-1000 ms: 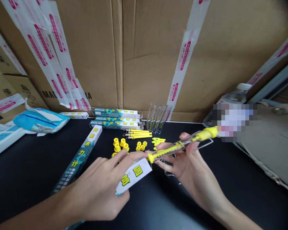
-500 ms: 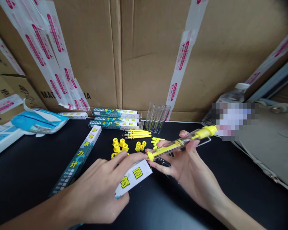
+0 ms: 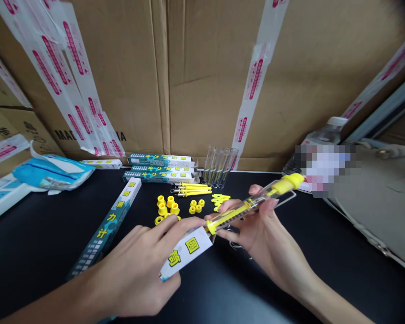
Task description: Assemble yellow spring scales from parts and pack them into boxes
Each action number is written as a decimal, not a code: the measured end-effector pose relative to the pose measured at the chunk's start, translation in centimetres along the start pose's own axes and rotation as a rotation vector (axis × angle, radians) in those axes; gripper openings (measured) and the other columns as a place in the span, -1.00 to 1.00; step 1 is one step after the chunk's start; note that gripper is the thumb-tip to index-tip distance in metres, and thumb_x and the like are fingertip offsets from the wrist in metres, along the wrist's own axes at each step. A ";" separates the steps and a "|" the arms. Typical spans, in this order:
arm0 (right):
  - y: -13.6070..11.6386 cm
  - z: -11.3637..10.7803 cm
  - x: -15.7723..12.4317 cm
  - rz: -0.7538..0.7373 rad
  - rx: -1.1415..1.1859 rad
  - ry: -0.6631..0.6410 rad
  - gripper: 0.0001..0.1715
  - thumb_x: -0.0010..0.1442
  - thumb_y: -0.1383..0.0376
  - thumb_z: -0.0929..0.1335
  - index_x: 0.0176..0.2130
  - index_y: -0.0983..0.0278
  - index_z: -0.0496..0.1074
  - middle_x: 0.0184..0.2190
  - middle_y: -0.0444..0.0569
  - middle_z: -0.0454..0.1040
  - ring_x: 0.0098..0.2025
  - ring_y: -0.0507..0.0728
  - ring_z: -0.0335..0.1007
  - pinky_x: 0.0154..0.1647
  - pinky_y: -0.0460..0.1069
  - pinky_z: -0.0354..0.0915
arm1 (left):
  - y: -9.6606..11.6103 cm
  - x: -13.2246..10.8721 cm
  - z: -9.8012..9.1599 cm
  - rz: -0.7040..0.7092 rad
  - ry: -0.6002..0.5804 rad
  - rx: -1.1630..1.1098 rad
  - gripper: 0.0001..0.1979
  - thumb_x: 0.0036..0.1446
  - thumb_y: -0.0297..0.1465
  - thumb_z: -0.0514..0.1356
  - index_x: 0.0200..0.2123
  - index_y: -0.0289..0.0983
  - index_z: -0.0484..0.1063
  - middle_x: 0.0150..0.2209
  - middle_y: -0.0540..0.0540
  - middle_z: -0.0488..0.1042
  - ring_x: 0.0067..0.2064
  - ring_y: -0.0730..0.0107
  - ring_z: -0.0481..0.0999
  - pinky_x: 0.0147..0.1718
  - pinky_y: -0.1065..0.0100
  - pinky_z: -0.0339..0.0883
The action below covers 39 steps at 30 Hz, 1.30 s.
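Note:
My left hand (image 3: 145, 265) is closed around a white and teal cardboard box (image 3: 189, 252), its end pointing up and to the right. In my right hand (image 3: 273, 243) is a spring scale (image 3: 246, 208), a clear tube with yellow ends and a wire hook at its upper right. The scale's lower yellow end is at the box's mouth; whether it has entered is hard to make out. Beyond my hands lie yellow collars (image 3: 168, 204), small yellow rings (image 3: 196, 206), yellow rods with springs (image 3: 192, 189), and yellow hooked pieces (image 3: 220, 200).
Clear tubes (image 3: 219, 167) stand upright by the cardboard wall (image 3: 205, 81). Several printed boxes (image 3: 158, 175) are stacked beside them, and another long box (image 3: 110, 225) lies at left. A blue packet (image 3: 54, 171) is at far left; a bottle (image 3: 324, 135) and grey bag (image 3: 374, 211) are at right.
The spring scale's lower end has come slightly down and left, closer to the box mouth. The whole view has shifted a little; both hands keep their grip.

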State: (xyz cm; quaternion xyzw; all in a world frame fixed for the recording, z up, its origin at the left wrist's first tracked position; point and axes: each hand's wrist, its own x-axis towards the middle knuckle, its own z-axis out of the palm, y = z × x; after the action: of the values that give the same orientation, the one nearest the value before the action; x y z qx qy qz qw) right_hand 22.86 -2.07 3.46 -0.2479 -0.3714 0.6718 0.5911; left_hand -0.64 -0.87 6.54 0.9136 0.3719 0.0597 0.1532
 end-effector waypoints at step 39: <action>1.7 -0.1 -0.2 0.132 -0.362 0.149 -0.60 -0.02 0.19 0.62 -0.20 0.22 0.53 -0.31 -0.12 0.67 -0.23 0.07 0.59 -0.16 -0.08 0.47 | -0.4 -0.3 0.7 0.001 0.008 0.043 -0.15 0.02 -0.57 0.08 0.32 0.08 -0.14 0.25 0.05 0.36 0.04 0.16 0.57 -0.20 0.23 0.44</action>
State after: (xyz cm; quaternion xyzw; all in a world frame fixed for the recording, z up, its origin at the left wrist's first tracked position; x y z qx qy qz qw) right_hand 21.94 -2.27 2.04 -0.4229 -0.4244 0.6111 0.5173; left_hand -0.95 -1.03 5.72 0.9166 0.3733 0.0555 0.1319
